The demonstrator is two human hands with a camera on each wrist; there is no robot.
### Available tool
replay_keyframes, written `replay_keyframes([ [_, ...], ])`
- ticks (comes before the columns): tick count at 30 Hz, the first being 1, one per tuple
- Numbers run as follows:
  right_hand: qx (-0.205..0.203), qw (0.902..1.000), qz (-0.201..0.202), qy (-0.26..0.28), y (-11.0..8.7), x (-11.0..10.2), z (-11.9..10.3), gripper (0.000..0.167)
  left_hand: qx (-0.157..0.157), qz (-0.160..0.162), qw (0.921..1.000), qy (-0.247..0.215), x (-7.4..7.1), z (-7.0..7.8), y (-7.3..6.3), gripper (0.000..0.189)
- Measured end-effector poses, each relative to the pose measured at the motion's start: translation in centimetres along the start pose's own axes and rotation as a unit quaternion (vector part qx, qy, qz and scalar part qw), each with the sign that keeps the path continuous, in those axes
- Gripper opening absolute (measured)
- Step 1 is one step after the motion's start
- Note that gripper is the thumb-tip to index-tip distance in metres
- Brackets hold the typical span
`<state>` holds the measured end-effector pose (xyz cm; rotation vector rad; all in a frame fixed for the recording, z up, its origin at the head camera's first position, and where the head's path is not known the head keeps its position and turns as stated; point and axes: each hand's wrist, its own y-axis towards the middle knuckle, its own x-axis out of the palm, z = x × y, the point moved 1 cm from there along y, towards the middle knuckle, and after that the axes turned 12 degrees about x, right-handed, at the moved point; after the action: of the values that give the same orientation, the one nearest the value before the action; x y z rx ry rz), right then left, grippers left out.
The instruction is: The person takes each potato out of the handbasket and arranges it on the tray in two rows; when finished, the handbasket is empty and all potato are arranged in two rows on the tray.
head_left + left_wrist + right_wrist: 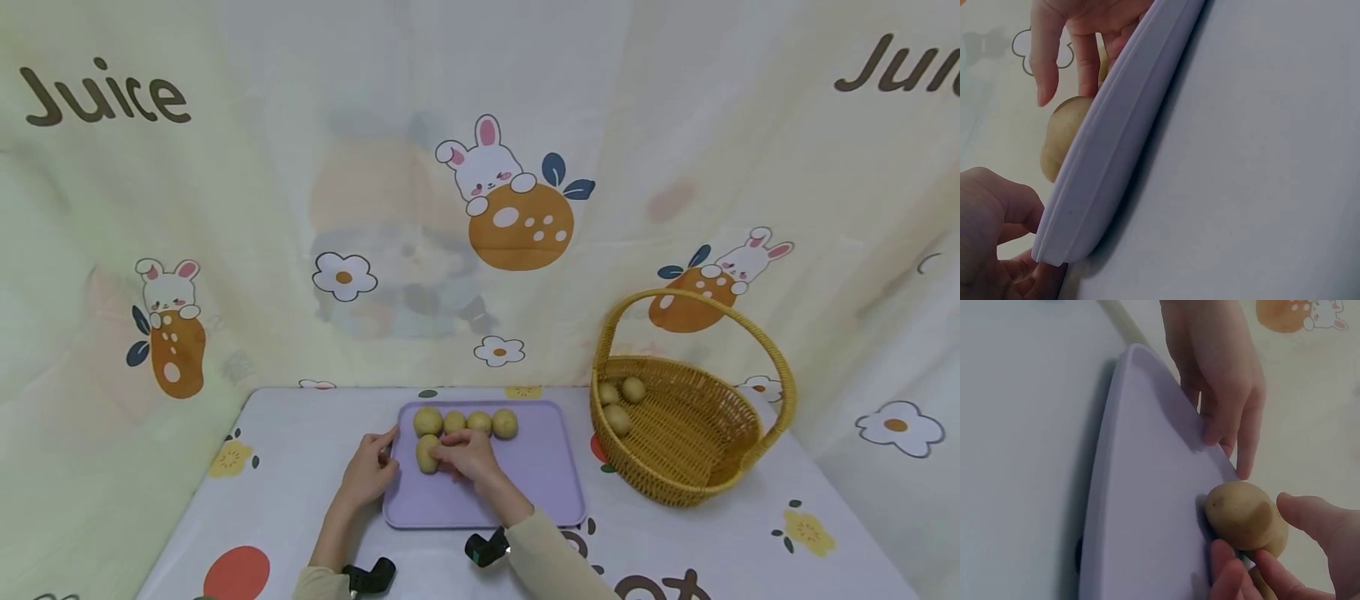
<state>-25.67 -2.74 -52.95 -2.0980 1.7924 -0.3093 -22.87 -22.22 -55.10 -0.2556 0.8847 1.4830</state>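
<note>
On a pale purple tray, several potatoes form a row along the far side. One more potato lies in front of the row's left end. My left hand grips the tray's left edge, thumb over the rim and fingers outside it. My right hand is over the tray beside the front potato. Its fingers are at the potato's near side, and the thumb stands apart from it in the right wrist view. In the left wrist view the right hand's fingers look spread and loose.
To the right of the tray stands a woven basket with a tall handle, holding three potatoes at its left side. A patterned cloth covers the table. Behind hangs a printed curtain.
</note>
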Motion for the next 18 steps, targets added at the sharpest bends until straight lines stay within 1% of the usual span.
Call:
replay_keyframes([
  [1, 0.000, 1.0000, -0.002, -0.004, -0.1, -0.1, -0.1, 0.025, 0.005, 0.001, 1.0000, 0.002, 0.0, 0.0, 0.0, 0.059],
  [6, -0.009, 0.9994, -0.005, -0.034, -0.8, -1.0, -0.6, 0.027, 0.001, 0.000, 1.0000, 0.004, 0.0, -0.1, -0.1, 0.059],
  [8, -0.010, 0.9988, -0.002, -0.048, -1.1, -1.6, -1.0, 0.028, -0.004, -0.002, 1.0000, 0.004, 0.1, -0.2, -0.1, 0.060],
  [11, -0.008, 0.9979, 0.001, -0.065, -1.4, -2.8, -1.7, 0.027, 0.000, -0.003, 1.0000, 0.004, 0.1, -0.3, -0.2, 0.060],
  [14, -0.002, 0.9986, 0.011, -0.053, -1.6, -4.4, -2.5, 0.027, 0.001, -0.004, 1.0000, 0.003, 0.1, -0.4, -0.2, 0.060],
  [18, 0.003, 0.9995, 0.030, -0.007, -2.1, -7.4, -3.7, 0.029, -0.001, -0.002, 1.0000, 0.001, 0.0, -0.4, -0.2, 0.060],
])
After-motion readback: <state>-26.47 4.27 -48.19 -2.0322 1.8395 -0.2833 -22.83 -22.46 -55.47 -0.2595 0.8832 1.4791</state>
